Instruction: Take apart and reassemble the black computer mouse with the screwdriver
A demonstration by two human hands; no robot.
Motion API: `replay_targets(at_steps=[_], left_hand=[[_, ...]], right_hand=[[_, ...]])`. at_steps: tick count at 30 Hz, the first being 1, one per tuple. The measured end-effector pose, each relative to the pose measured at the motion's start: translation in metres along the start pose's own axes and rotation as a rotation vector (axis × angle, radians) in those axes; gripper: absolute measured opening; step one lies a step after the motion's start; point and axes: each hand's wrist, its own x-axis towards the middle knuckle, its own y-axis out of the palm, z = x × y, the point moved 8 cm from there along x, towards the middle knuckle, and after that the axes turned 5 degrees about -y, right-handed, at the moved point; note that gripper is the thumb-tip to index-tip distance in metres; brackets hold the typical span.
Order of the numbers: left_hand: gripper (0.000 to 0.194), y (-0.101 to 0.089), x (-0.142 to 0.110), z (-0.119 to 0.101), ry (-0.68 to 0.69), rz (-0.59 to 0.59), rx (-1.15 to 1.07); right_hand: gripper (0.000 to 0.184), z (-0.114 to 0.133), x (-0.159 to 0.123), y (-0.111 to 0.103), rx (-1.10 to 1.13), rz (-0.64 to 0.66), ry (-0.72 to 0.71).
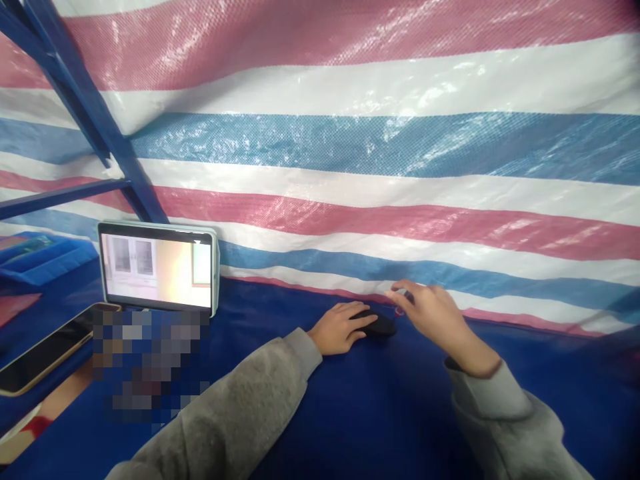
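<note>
My left hand lies on a small black rounded object, its fingers draped over the left end. The object rests on the dark blue table surface and looks somewhat like a computer mouse, but its kind is not certain. Just to the right, my right hand is raised a little above the table, thumb and fingertips brought together. A tiny pinkish-red ring-like piece shows below those fingertips, beside the black object. Whether it hangs from the right fingers or belongs to the black object I cannot tell.
At left stands a lit tablet in a pale case. A phone lies in front of it, near a blurred-out patch. Farther left is a blue tray. Striped plastic sheeting and a blue metal frame close off the back.
</note>
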Motion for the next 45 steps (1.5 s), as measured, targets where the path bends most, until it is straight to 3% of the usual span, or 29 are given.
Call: replay_targets(at_steps=[12, 21, 25, 36, 45], left_hand=[[0.043, -0.001, 0.000, -0.001, 0.002, 0.006, -0.006], [0.043, 0.000, 0.000, 0.000, 0.008, 0.001, -0.016], [0.043, 0.000, 0.000, 0.000, 0.005, 0.001, -0.013], [0.042, -0.001, 0.001, -0.001, -0.001, -0.006, -0.016], [0.042, 0.001, 0.000, 0.000, 0.008, -0.010, -0.004]], right_hand=[[0.040, -0.007, 0.000, 0.006, 0.016, 0.080, 0.073], [0.045, -0.011, -0.001, 0.007, -0.057, 0.072, 0.092], [0.040, -0.009, -0.001, 0.005, -0.098, 0.102, 0.106], [0.031, 0.002, -0.002, 0.002, -0.034, 0.112, 0.034], [0.030, -0.003, -0.001, 0.006, -0.091, 0.121, 0.029]])
